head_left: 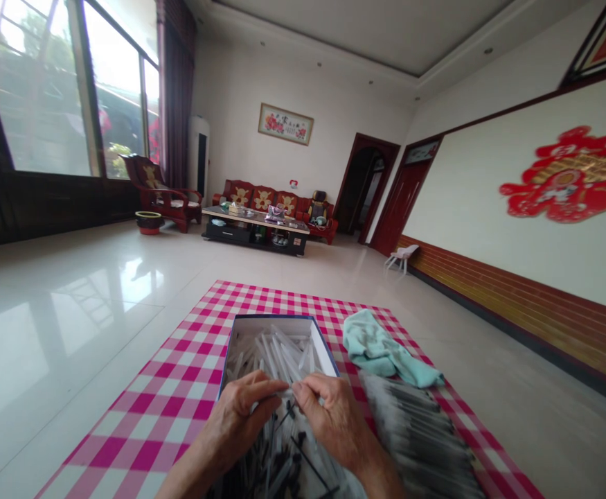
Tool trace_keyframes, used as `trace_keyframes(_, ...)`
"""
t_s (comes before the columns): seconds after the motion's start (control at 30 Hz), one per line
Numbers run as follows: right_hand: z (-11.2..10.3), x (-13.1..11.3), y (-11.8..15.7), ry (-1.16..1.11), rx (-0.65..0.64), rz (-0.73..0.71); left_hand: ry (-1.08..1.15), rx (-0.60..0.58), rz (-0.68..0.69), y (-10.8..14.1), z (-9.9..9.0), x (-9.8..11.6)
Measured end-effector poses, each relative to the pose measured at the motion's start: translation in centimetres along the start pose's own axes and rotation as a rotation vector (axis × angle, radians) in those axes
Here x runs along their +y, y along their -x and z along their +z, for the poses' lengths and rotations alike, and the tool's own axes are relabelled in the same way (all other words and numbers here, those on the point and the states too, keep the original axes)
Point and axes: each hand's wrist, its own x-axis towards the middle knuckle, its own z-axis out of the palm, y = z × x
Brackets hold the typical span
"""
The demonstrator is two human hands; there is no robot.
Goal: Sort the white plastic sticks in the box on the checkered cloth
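Observation:
A blue-edged white box holds many clear plastic tubes at its far end and black slender pieces nearer me. Over the box, my left hand has its thumb and forefinger pinched together. My right hand faces it closely, its fingers also pinched. Something small and pale may lie between the two sets of fingertips, too small to name. To the right of the box lies a pile of slender black-and-clear pieces, partly blurred.
A pink-and-white checked cloth covers the table under the box. A light-green towel lies crumpled at the right, beyond the pile. Farther off on the tiled floor stand a low table, a wooden sofa and a small stool.

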Motion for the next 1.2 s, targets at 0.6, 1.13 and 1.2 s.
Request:
trace_keyframes(0.6, -0.3, 0.0, -0.3, -0.124, 0.01, 0.035, 0.019, 0.017, 0.002, -0.1, -0.2, 0.0)
trace_keyframes(1.13, -0.6, 4.9, 1.0, 0.098, -0.313, 0.218, 0.09, 0.091, -0.135, -0.1, -0.5, 0.0)
trace_keyframes(1.2, 0.0, 4.7, 1.2, 0.131, -0.349, 0.226, 0.093, 0.098, -0.127, -0.1, -0.4, 0.0)
